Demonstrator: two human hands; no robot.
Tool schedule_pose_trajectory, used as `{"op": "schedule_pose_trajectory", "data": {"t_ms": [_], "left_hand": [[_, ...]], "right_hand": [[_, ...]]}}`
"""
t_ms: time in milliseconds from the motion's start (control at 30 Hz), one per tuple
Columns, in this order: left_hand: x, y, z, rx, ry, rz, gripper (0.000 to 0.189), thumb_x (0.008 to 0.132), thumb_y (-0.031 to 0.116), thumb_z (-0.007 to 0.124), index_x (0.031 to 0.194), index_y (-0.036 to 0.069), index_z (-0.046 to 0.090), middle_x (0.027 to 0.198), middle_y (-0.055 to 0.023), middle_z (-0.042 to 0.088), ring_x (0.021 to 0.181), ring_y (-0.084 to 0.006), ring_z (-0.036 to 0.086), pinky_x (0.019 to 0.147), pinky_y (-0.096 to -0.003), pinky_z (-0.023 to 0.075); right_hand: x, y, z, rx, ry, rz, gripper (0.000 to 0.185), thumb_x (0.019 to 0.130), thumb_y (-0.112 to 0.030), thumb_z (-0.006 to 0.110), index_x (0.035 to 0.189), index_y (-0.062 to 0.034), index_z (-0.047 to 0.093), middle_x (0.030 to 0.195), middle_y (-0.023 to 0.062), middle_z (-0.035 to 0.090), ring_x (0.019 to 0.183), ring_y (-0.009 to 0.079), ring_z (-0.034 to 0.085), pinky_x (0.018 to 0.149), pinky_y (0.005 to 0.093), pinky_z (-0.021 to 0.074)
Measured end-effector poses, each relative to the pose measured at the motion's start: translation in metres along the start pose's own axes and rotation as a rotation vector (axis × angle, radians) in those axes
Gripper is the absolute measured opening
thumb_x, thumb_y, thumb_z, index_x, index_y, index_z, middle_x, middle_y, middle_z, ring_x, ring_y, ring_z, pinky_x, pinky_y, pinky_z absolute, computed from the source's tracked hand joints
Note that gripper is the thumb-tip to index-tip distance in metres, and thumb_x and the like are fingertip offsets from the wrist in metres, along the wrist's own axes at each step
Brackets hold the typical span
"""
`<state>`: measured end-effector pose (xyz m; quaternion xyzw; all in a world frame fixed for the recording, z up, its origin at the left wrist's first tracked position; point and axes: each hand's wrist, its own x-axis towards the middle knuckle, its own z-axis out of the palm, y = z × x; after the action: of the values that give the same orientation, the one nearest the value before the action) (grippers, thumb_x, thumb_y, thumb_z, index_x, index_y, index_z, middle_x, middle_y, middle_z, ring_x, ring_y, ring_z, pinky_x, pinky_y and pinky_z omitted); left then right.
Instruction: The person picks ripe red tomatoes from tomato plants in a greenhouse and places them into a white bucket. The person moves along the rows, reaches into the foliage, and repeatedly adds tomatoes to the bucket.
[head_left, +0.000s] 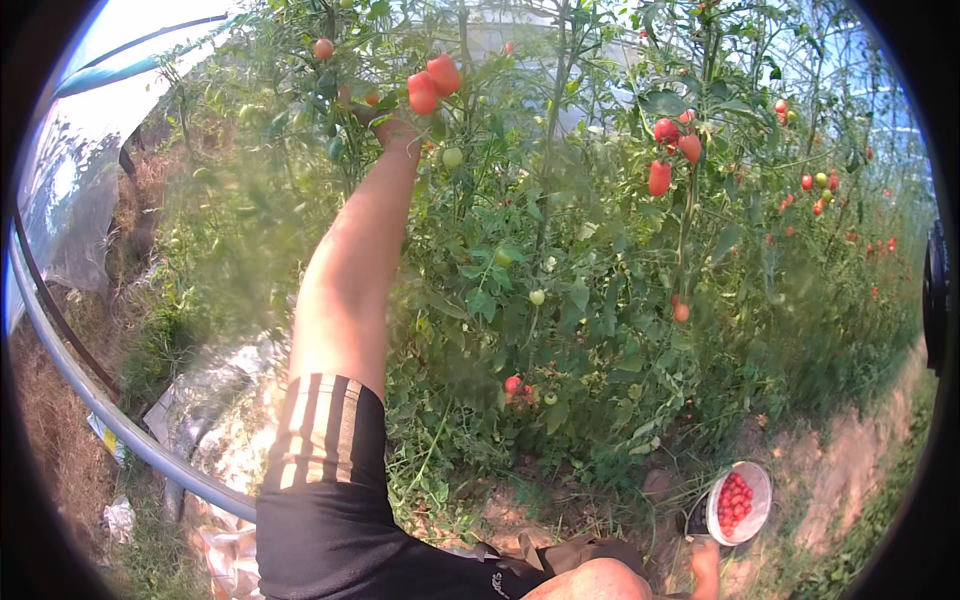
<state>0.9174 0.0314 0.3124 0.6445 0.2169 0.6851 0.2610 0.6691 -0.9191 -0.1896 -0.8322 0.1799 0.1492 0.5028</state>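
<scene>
My left arm, in a dark striped sleeve, reaches up into tall tomato plants. Leaves partly hide my left hand (386, 124), so its fingers cannot be made out. Just right of it hang large red tomatoes (433, 84), with a green tomato (452, 157) below them. At the bottom right my right hand (703, 556) is at the near rim of a white bucket (763, 499); its finger pose is unclear. Red tomatoes (733, 504) lie in the bucket, which stands tilted in view on the ground.
More red tomatoes (660, 178) hang on plants at the right, and a low cluster (514, 385) sits near the middle. A curved metal pipe (135, 442) crosses the lower left, with plastic sheeting (75, 195) above it. Bare soil (832, 480) runs along the plants at the right.
</scene>
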Motion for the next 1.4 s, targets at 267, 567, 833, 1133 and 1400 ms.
{"op": "schedule_pose_trajectory", "data": {"t_ms": [267,567,833,1133,1400], "left_hand": [[0.045,0.023,-0.074,-0.210,0.029,-0.133,0.021,0.094,0.010,0.058,0.112,0.003,0.065,0.109,-0.0140,0.069,0.094,-0.0270,0.066,0.082,-0.0380,0.0509],[0.066,0.038,-0.040,-0.460,-0.218,-0.267,0.021,0.093,0.010,0.059,0.112,0.002,0.065,0.107,-0.0132,0.069,0.093,-0.0259,0.066,0.081,-0.0376,0.0506],[0.069,0.046,-0.024,-0.735,-0.425,-0.342,0.021,0.093,0.010,0.059,0.112,0.002,0.065,0.106,-0.0126,0.069,0.092,-0.0250,0.066,0.080,-0.0372,0.0504],[0.034,0.074,-0.020,-0.735,-0.634,-0.344,0.021,0.093,0.010,0.060,0.112,0.002,0.064,0.105,-0.0118,0.068,0.091,-0.0240,0.065,0.078,-0.0368,0.0502],[0.036,0.076,-0.036,-0.394,-0.617,-0.305,0.021,0.092,0.010,0.060,0.112,0.002,0.064,0.104,-0.0111,0.068,0.090,-0.0230,0.065,0.077,-0.0364,0.0500]], "right_hand": [[0.015,0.013,-0.007,-0.068,-0.052,0.006,0.018,0.093,-0.009,0.055,0.108,-0.0028,0.062,0.074,0.0119,0.064,0.052,0.0234,0.064,0.042,0.0369,0.0530],[0.010,0.012,-0.015,-0.056,-0.013,-0.031,0.014,0.094,-0.011,0.057,0.104,-0.0024,0.062,0.071,0.0117,0.064,0.050,0.0228,0.063,0.042,0.0366,0.0513],[-0.006,-0.002,-0.011,-0.081,-0.035,0.041,0.018,0.097,-0.014,0.059,0.107,0.0002,0.064,0.070,0.0125,0.065,0.049,0.0231,0.063,0.044,0.0383,0.0514],[0.006,0.011,-0.014,-0.095,-0.013,0.044,0.017,0.097,-0.012,0.059,0.107,0.0003,0.064,0.071,0.0137,0.067,0.051,0.0246,0.065,0.046,0.0386,0.0547],[-0.004,-0.002,-0.011,-0.182,-0.014,-0.105,0.016,0.095,-0.012,0.060,0.106,-0.0014,0.065,0.074,0.0128,0.066,0.055,0.0224,0.065,0.044,0.0377,0.0538]]}}
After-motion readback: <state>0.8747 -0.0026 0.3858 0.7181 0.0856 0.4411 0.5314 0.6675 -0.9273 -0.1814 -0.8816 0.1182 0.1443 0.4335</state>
